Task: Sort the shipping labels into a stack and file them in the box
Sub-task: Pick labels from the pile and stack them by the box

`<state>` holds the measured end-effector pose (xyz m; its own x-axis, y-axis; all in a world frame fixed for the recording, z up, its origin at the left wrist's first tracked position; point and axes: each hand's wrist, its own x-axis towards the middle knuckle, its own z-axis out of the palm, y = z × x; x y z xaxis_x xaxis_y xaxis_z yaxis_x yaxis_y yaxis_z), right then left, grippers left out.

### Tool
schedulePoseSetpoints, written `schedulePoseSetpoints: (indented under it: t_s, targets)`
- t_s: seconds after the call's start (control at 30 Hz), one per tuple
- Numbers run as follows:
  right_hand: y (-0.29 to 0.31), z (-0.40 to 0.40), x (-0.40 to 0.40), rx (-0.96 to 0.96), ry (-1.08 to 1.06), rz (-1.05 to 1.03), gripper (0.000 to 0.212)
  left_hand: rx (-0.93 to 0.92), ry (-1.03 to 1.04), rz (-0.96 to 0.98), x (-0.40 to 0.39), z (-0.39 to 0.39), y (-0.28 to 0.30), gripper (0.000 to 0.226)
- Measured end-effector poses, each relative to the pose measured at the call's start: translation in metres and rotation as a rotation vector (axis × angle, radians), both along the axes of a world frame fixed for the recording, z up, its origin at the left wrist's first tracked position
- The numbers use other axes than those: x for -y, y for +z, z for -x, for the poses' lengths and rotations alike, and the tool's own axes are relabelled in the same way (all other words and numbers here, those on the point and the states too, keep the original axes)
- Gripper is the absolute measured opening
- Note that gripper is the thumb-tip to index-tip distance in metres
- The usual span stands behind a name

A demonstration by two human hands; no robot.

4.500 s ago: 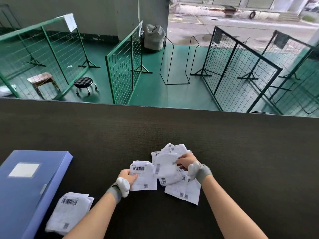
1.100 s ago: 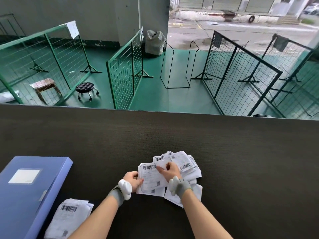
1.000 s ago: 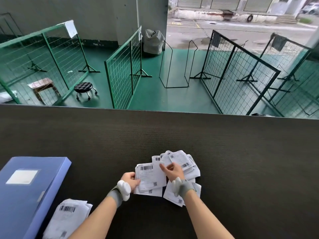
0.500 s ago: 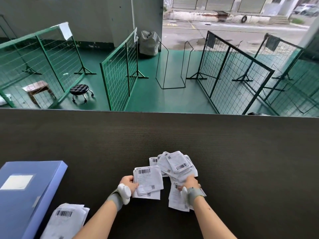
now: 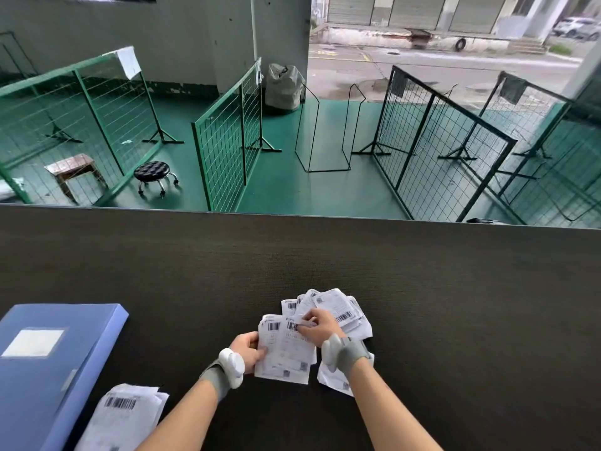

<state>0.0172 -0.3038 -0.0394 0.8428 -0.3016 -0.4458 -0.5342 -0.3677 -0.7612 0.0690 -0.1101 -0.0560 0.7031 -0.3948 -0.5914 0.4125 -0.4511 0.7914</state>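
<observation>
Labels [image 5: 286,353] white, black barcodes, small square codes. Box [image 5: 48,362] blue, white blank sticker. Table [image 5: 455,304] dark brown-black, fine woven texture. Wristbands [image 5: 353,354] grey, white pods. Floor [image 5: 279,177] green. Fences [image 5: 227,138] green wire grid. Stool [image 5: 152,172] black, tufted.

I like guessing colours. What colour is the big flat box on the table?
Blue: the flat plastic file box has a white label, seen in the head view.

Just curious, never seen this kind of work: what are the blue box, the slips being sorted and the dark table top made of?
The blue box looks like smooth, matt plastic, with crisp edges and a soft sheen. The shipping labels are thin white printed paper: they curl and crease. The table top appears to be a dark, finely textured, matt covering, perhaps woven or rubbery; I cannot tell which.
</observation>
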Motion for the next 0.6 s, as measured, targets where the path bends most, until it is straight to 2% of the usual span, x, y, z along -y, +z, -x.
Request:
schedulePoseSetpoints:
  t_s: [0.17, 0.27, 0.33, 0.47, 0.53, 0.6]
  targets:
    - [-0.009, -0.004, -0.017, 0.097, -0.036, 0.12, 0.014, -0.117, -0.018, 0.131, 0.0, 0.003, 0.017, 0.02]
    - [-0.011, -0.004, -0.022, 0.14, -0.019, 0.101, 0.018, -0.106, -0.008, 0.114, -0.002, 0.002, 0.017, 0.026]
    - [-0.01, -0.003, -0.015, 0.144, -0.085, 0.103, 0.02, -0.06, 0.015, 0.053, -0.002, 0.001, 0.016, 0.03]
    - [-0.018, 0.009, 0.023, -0.09, -0.179, 0.191, 0.038, 0.012, 0.106, -0.05, -0.005, 0.0, 0.01, 0.029]
    - [-0.03, 0.021, 0.041, -0.307, -0.132, 0.354, 0.062, 0.022, 0.125, -0.069, -0.005, -0.002, 0.007, 0.029]
    - [-0.039, 0.035, 0.053, -0.446, -0.135, 0.537, 0.069, 0.007, 0.122, -0.07, -0.003, -0.002, 0.005, 0.03]
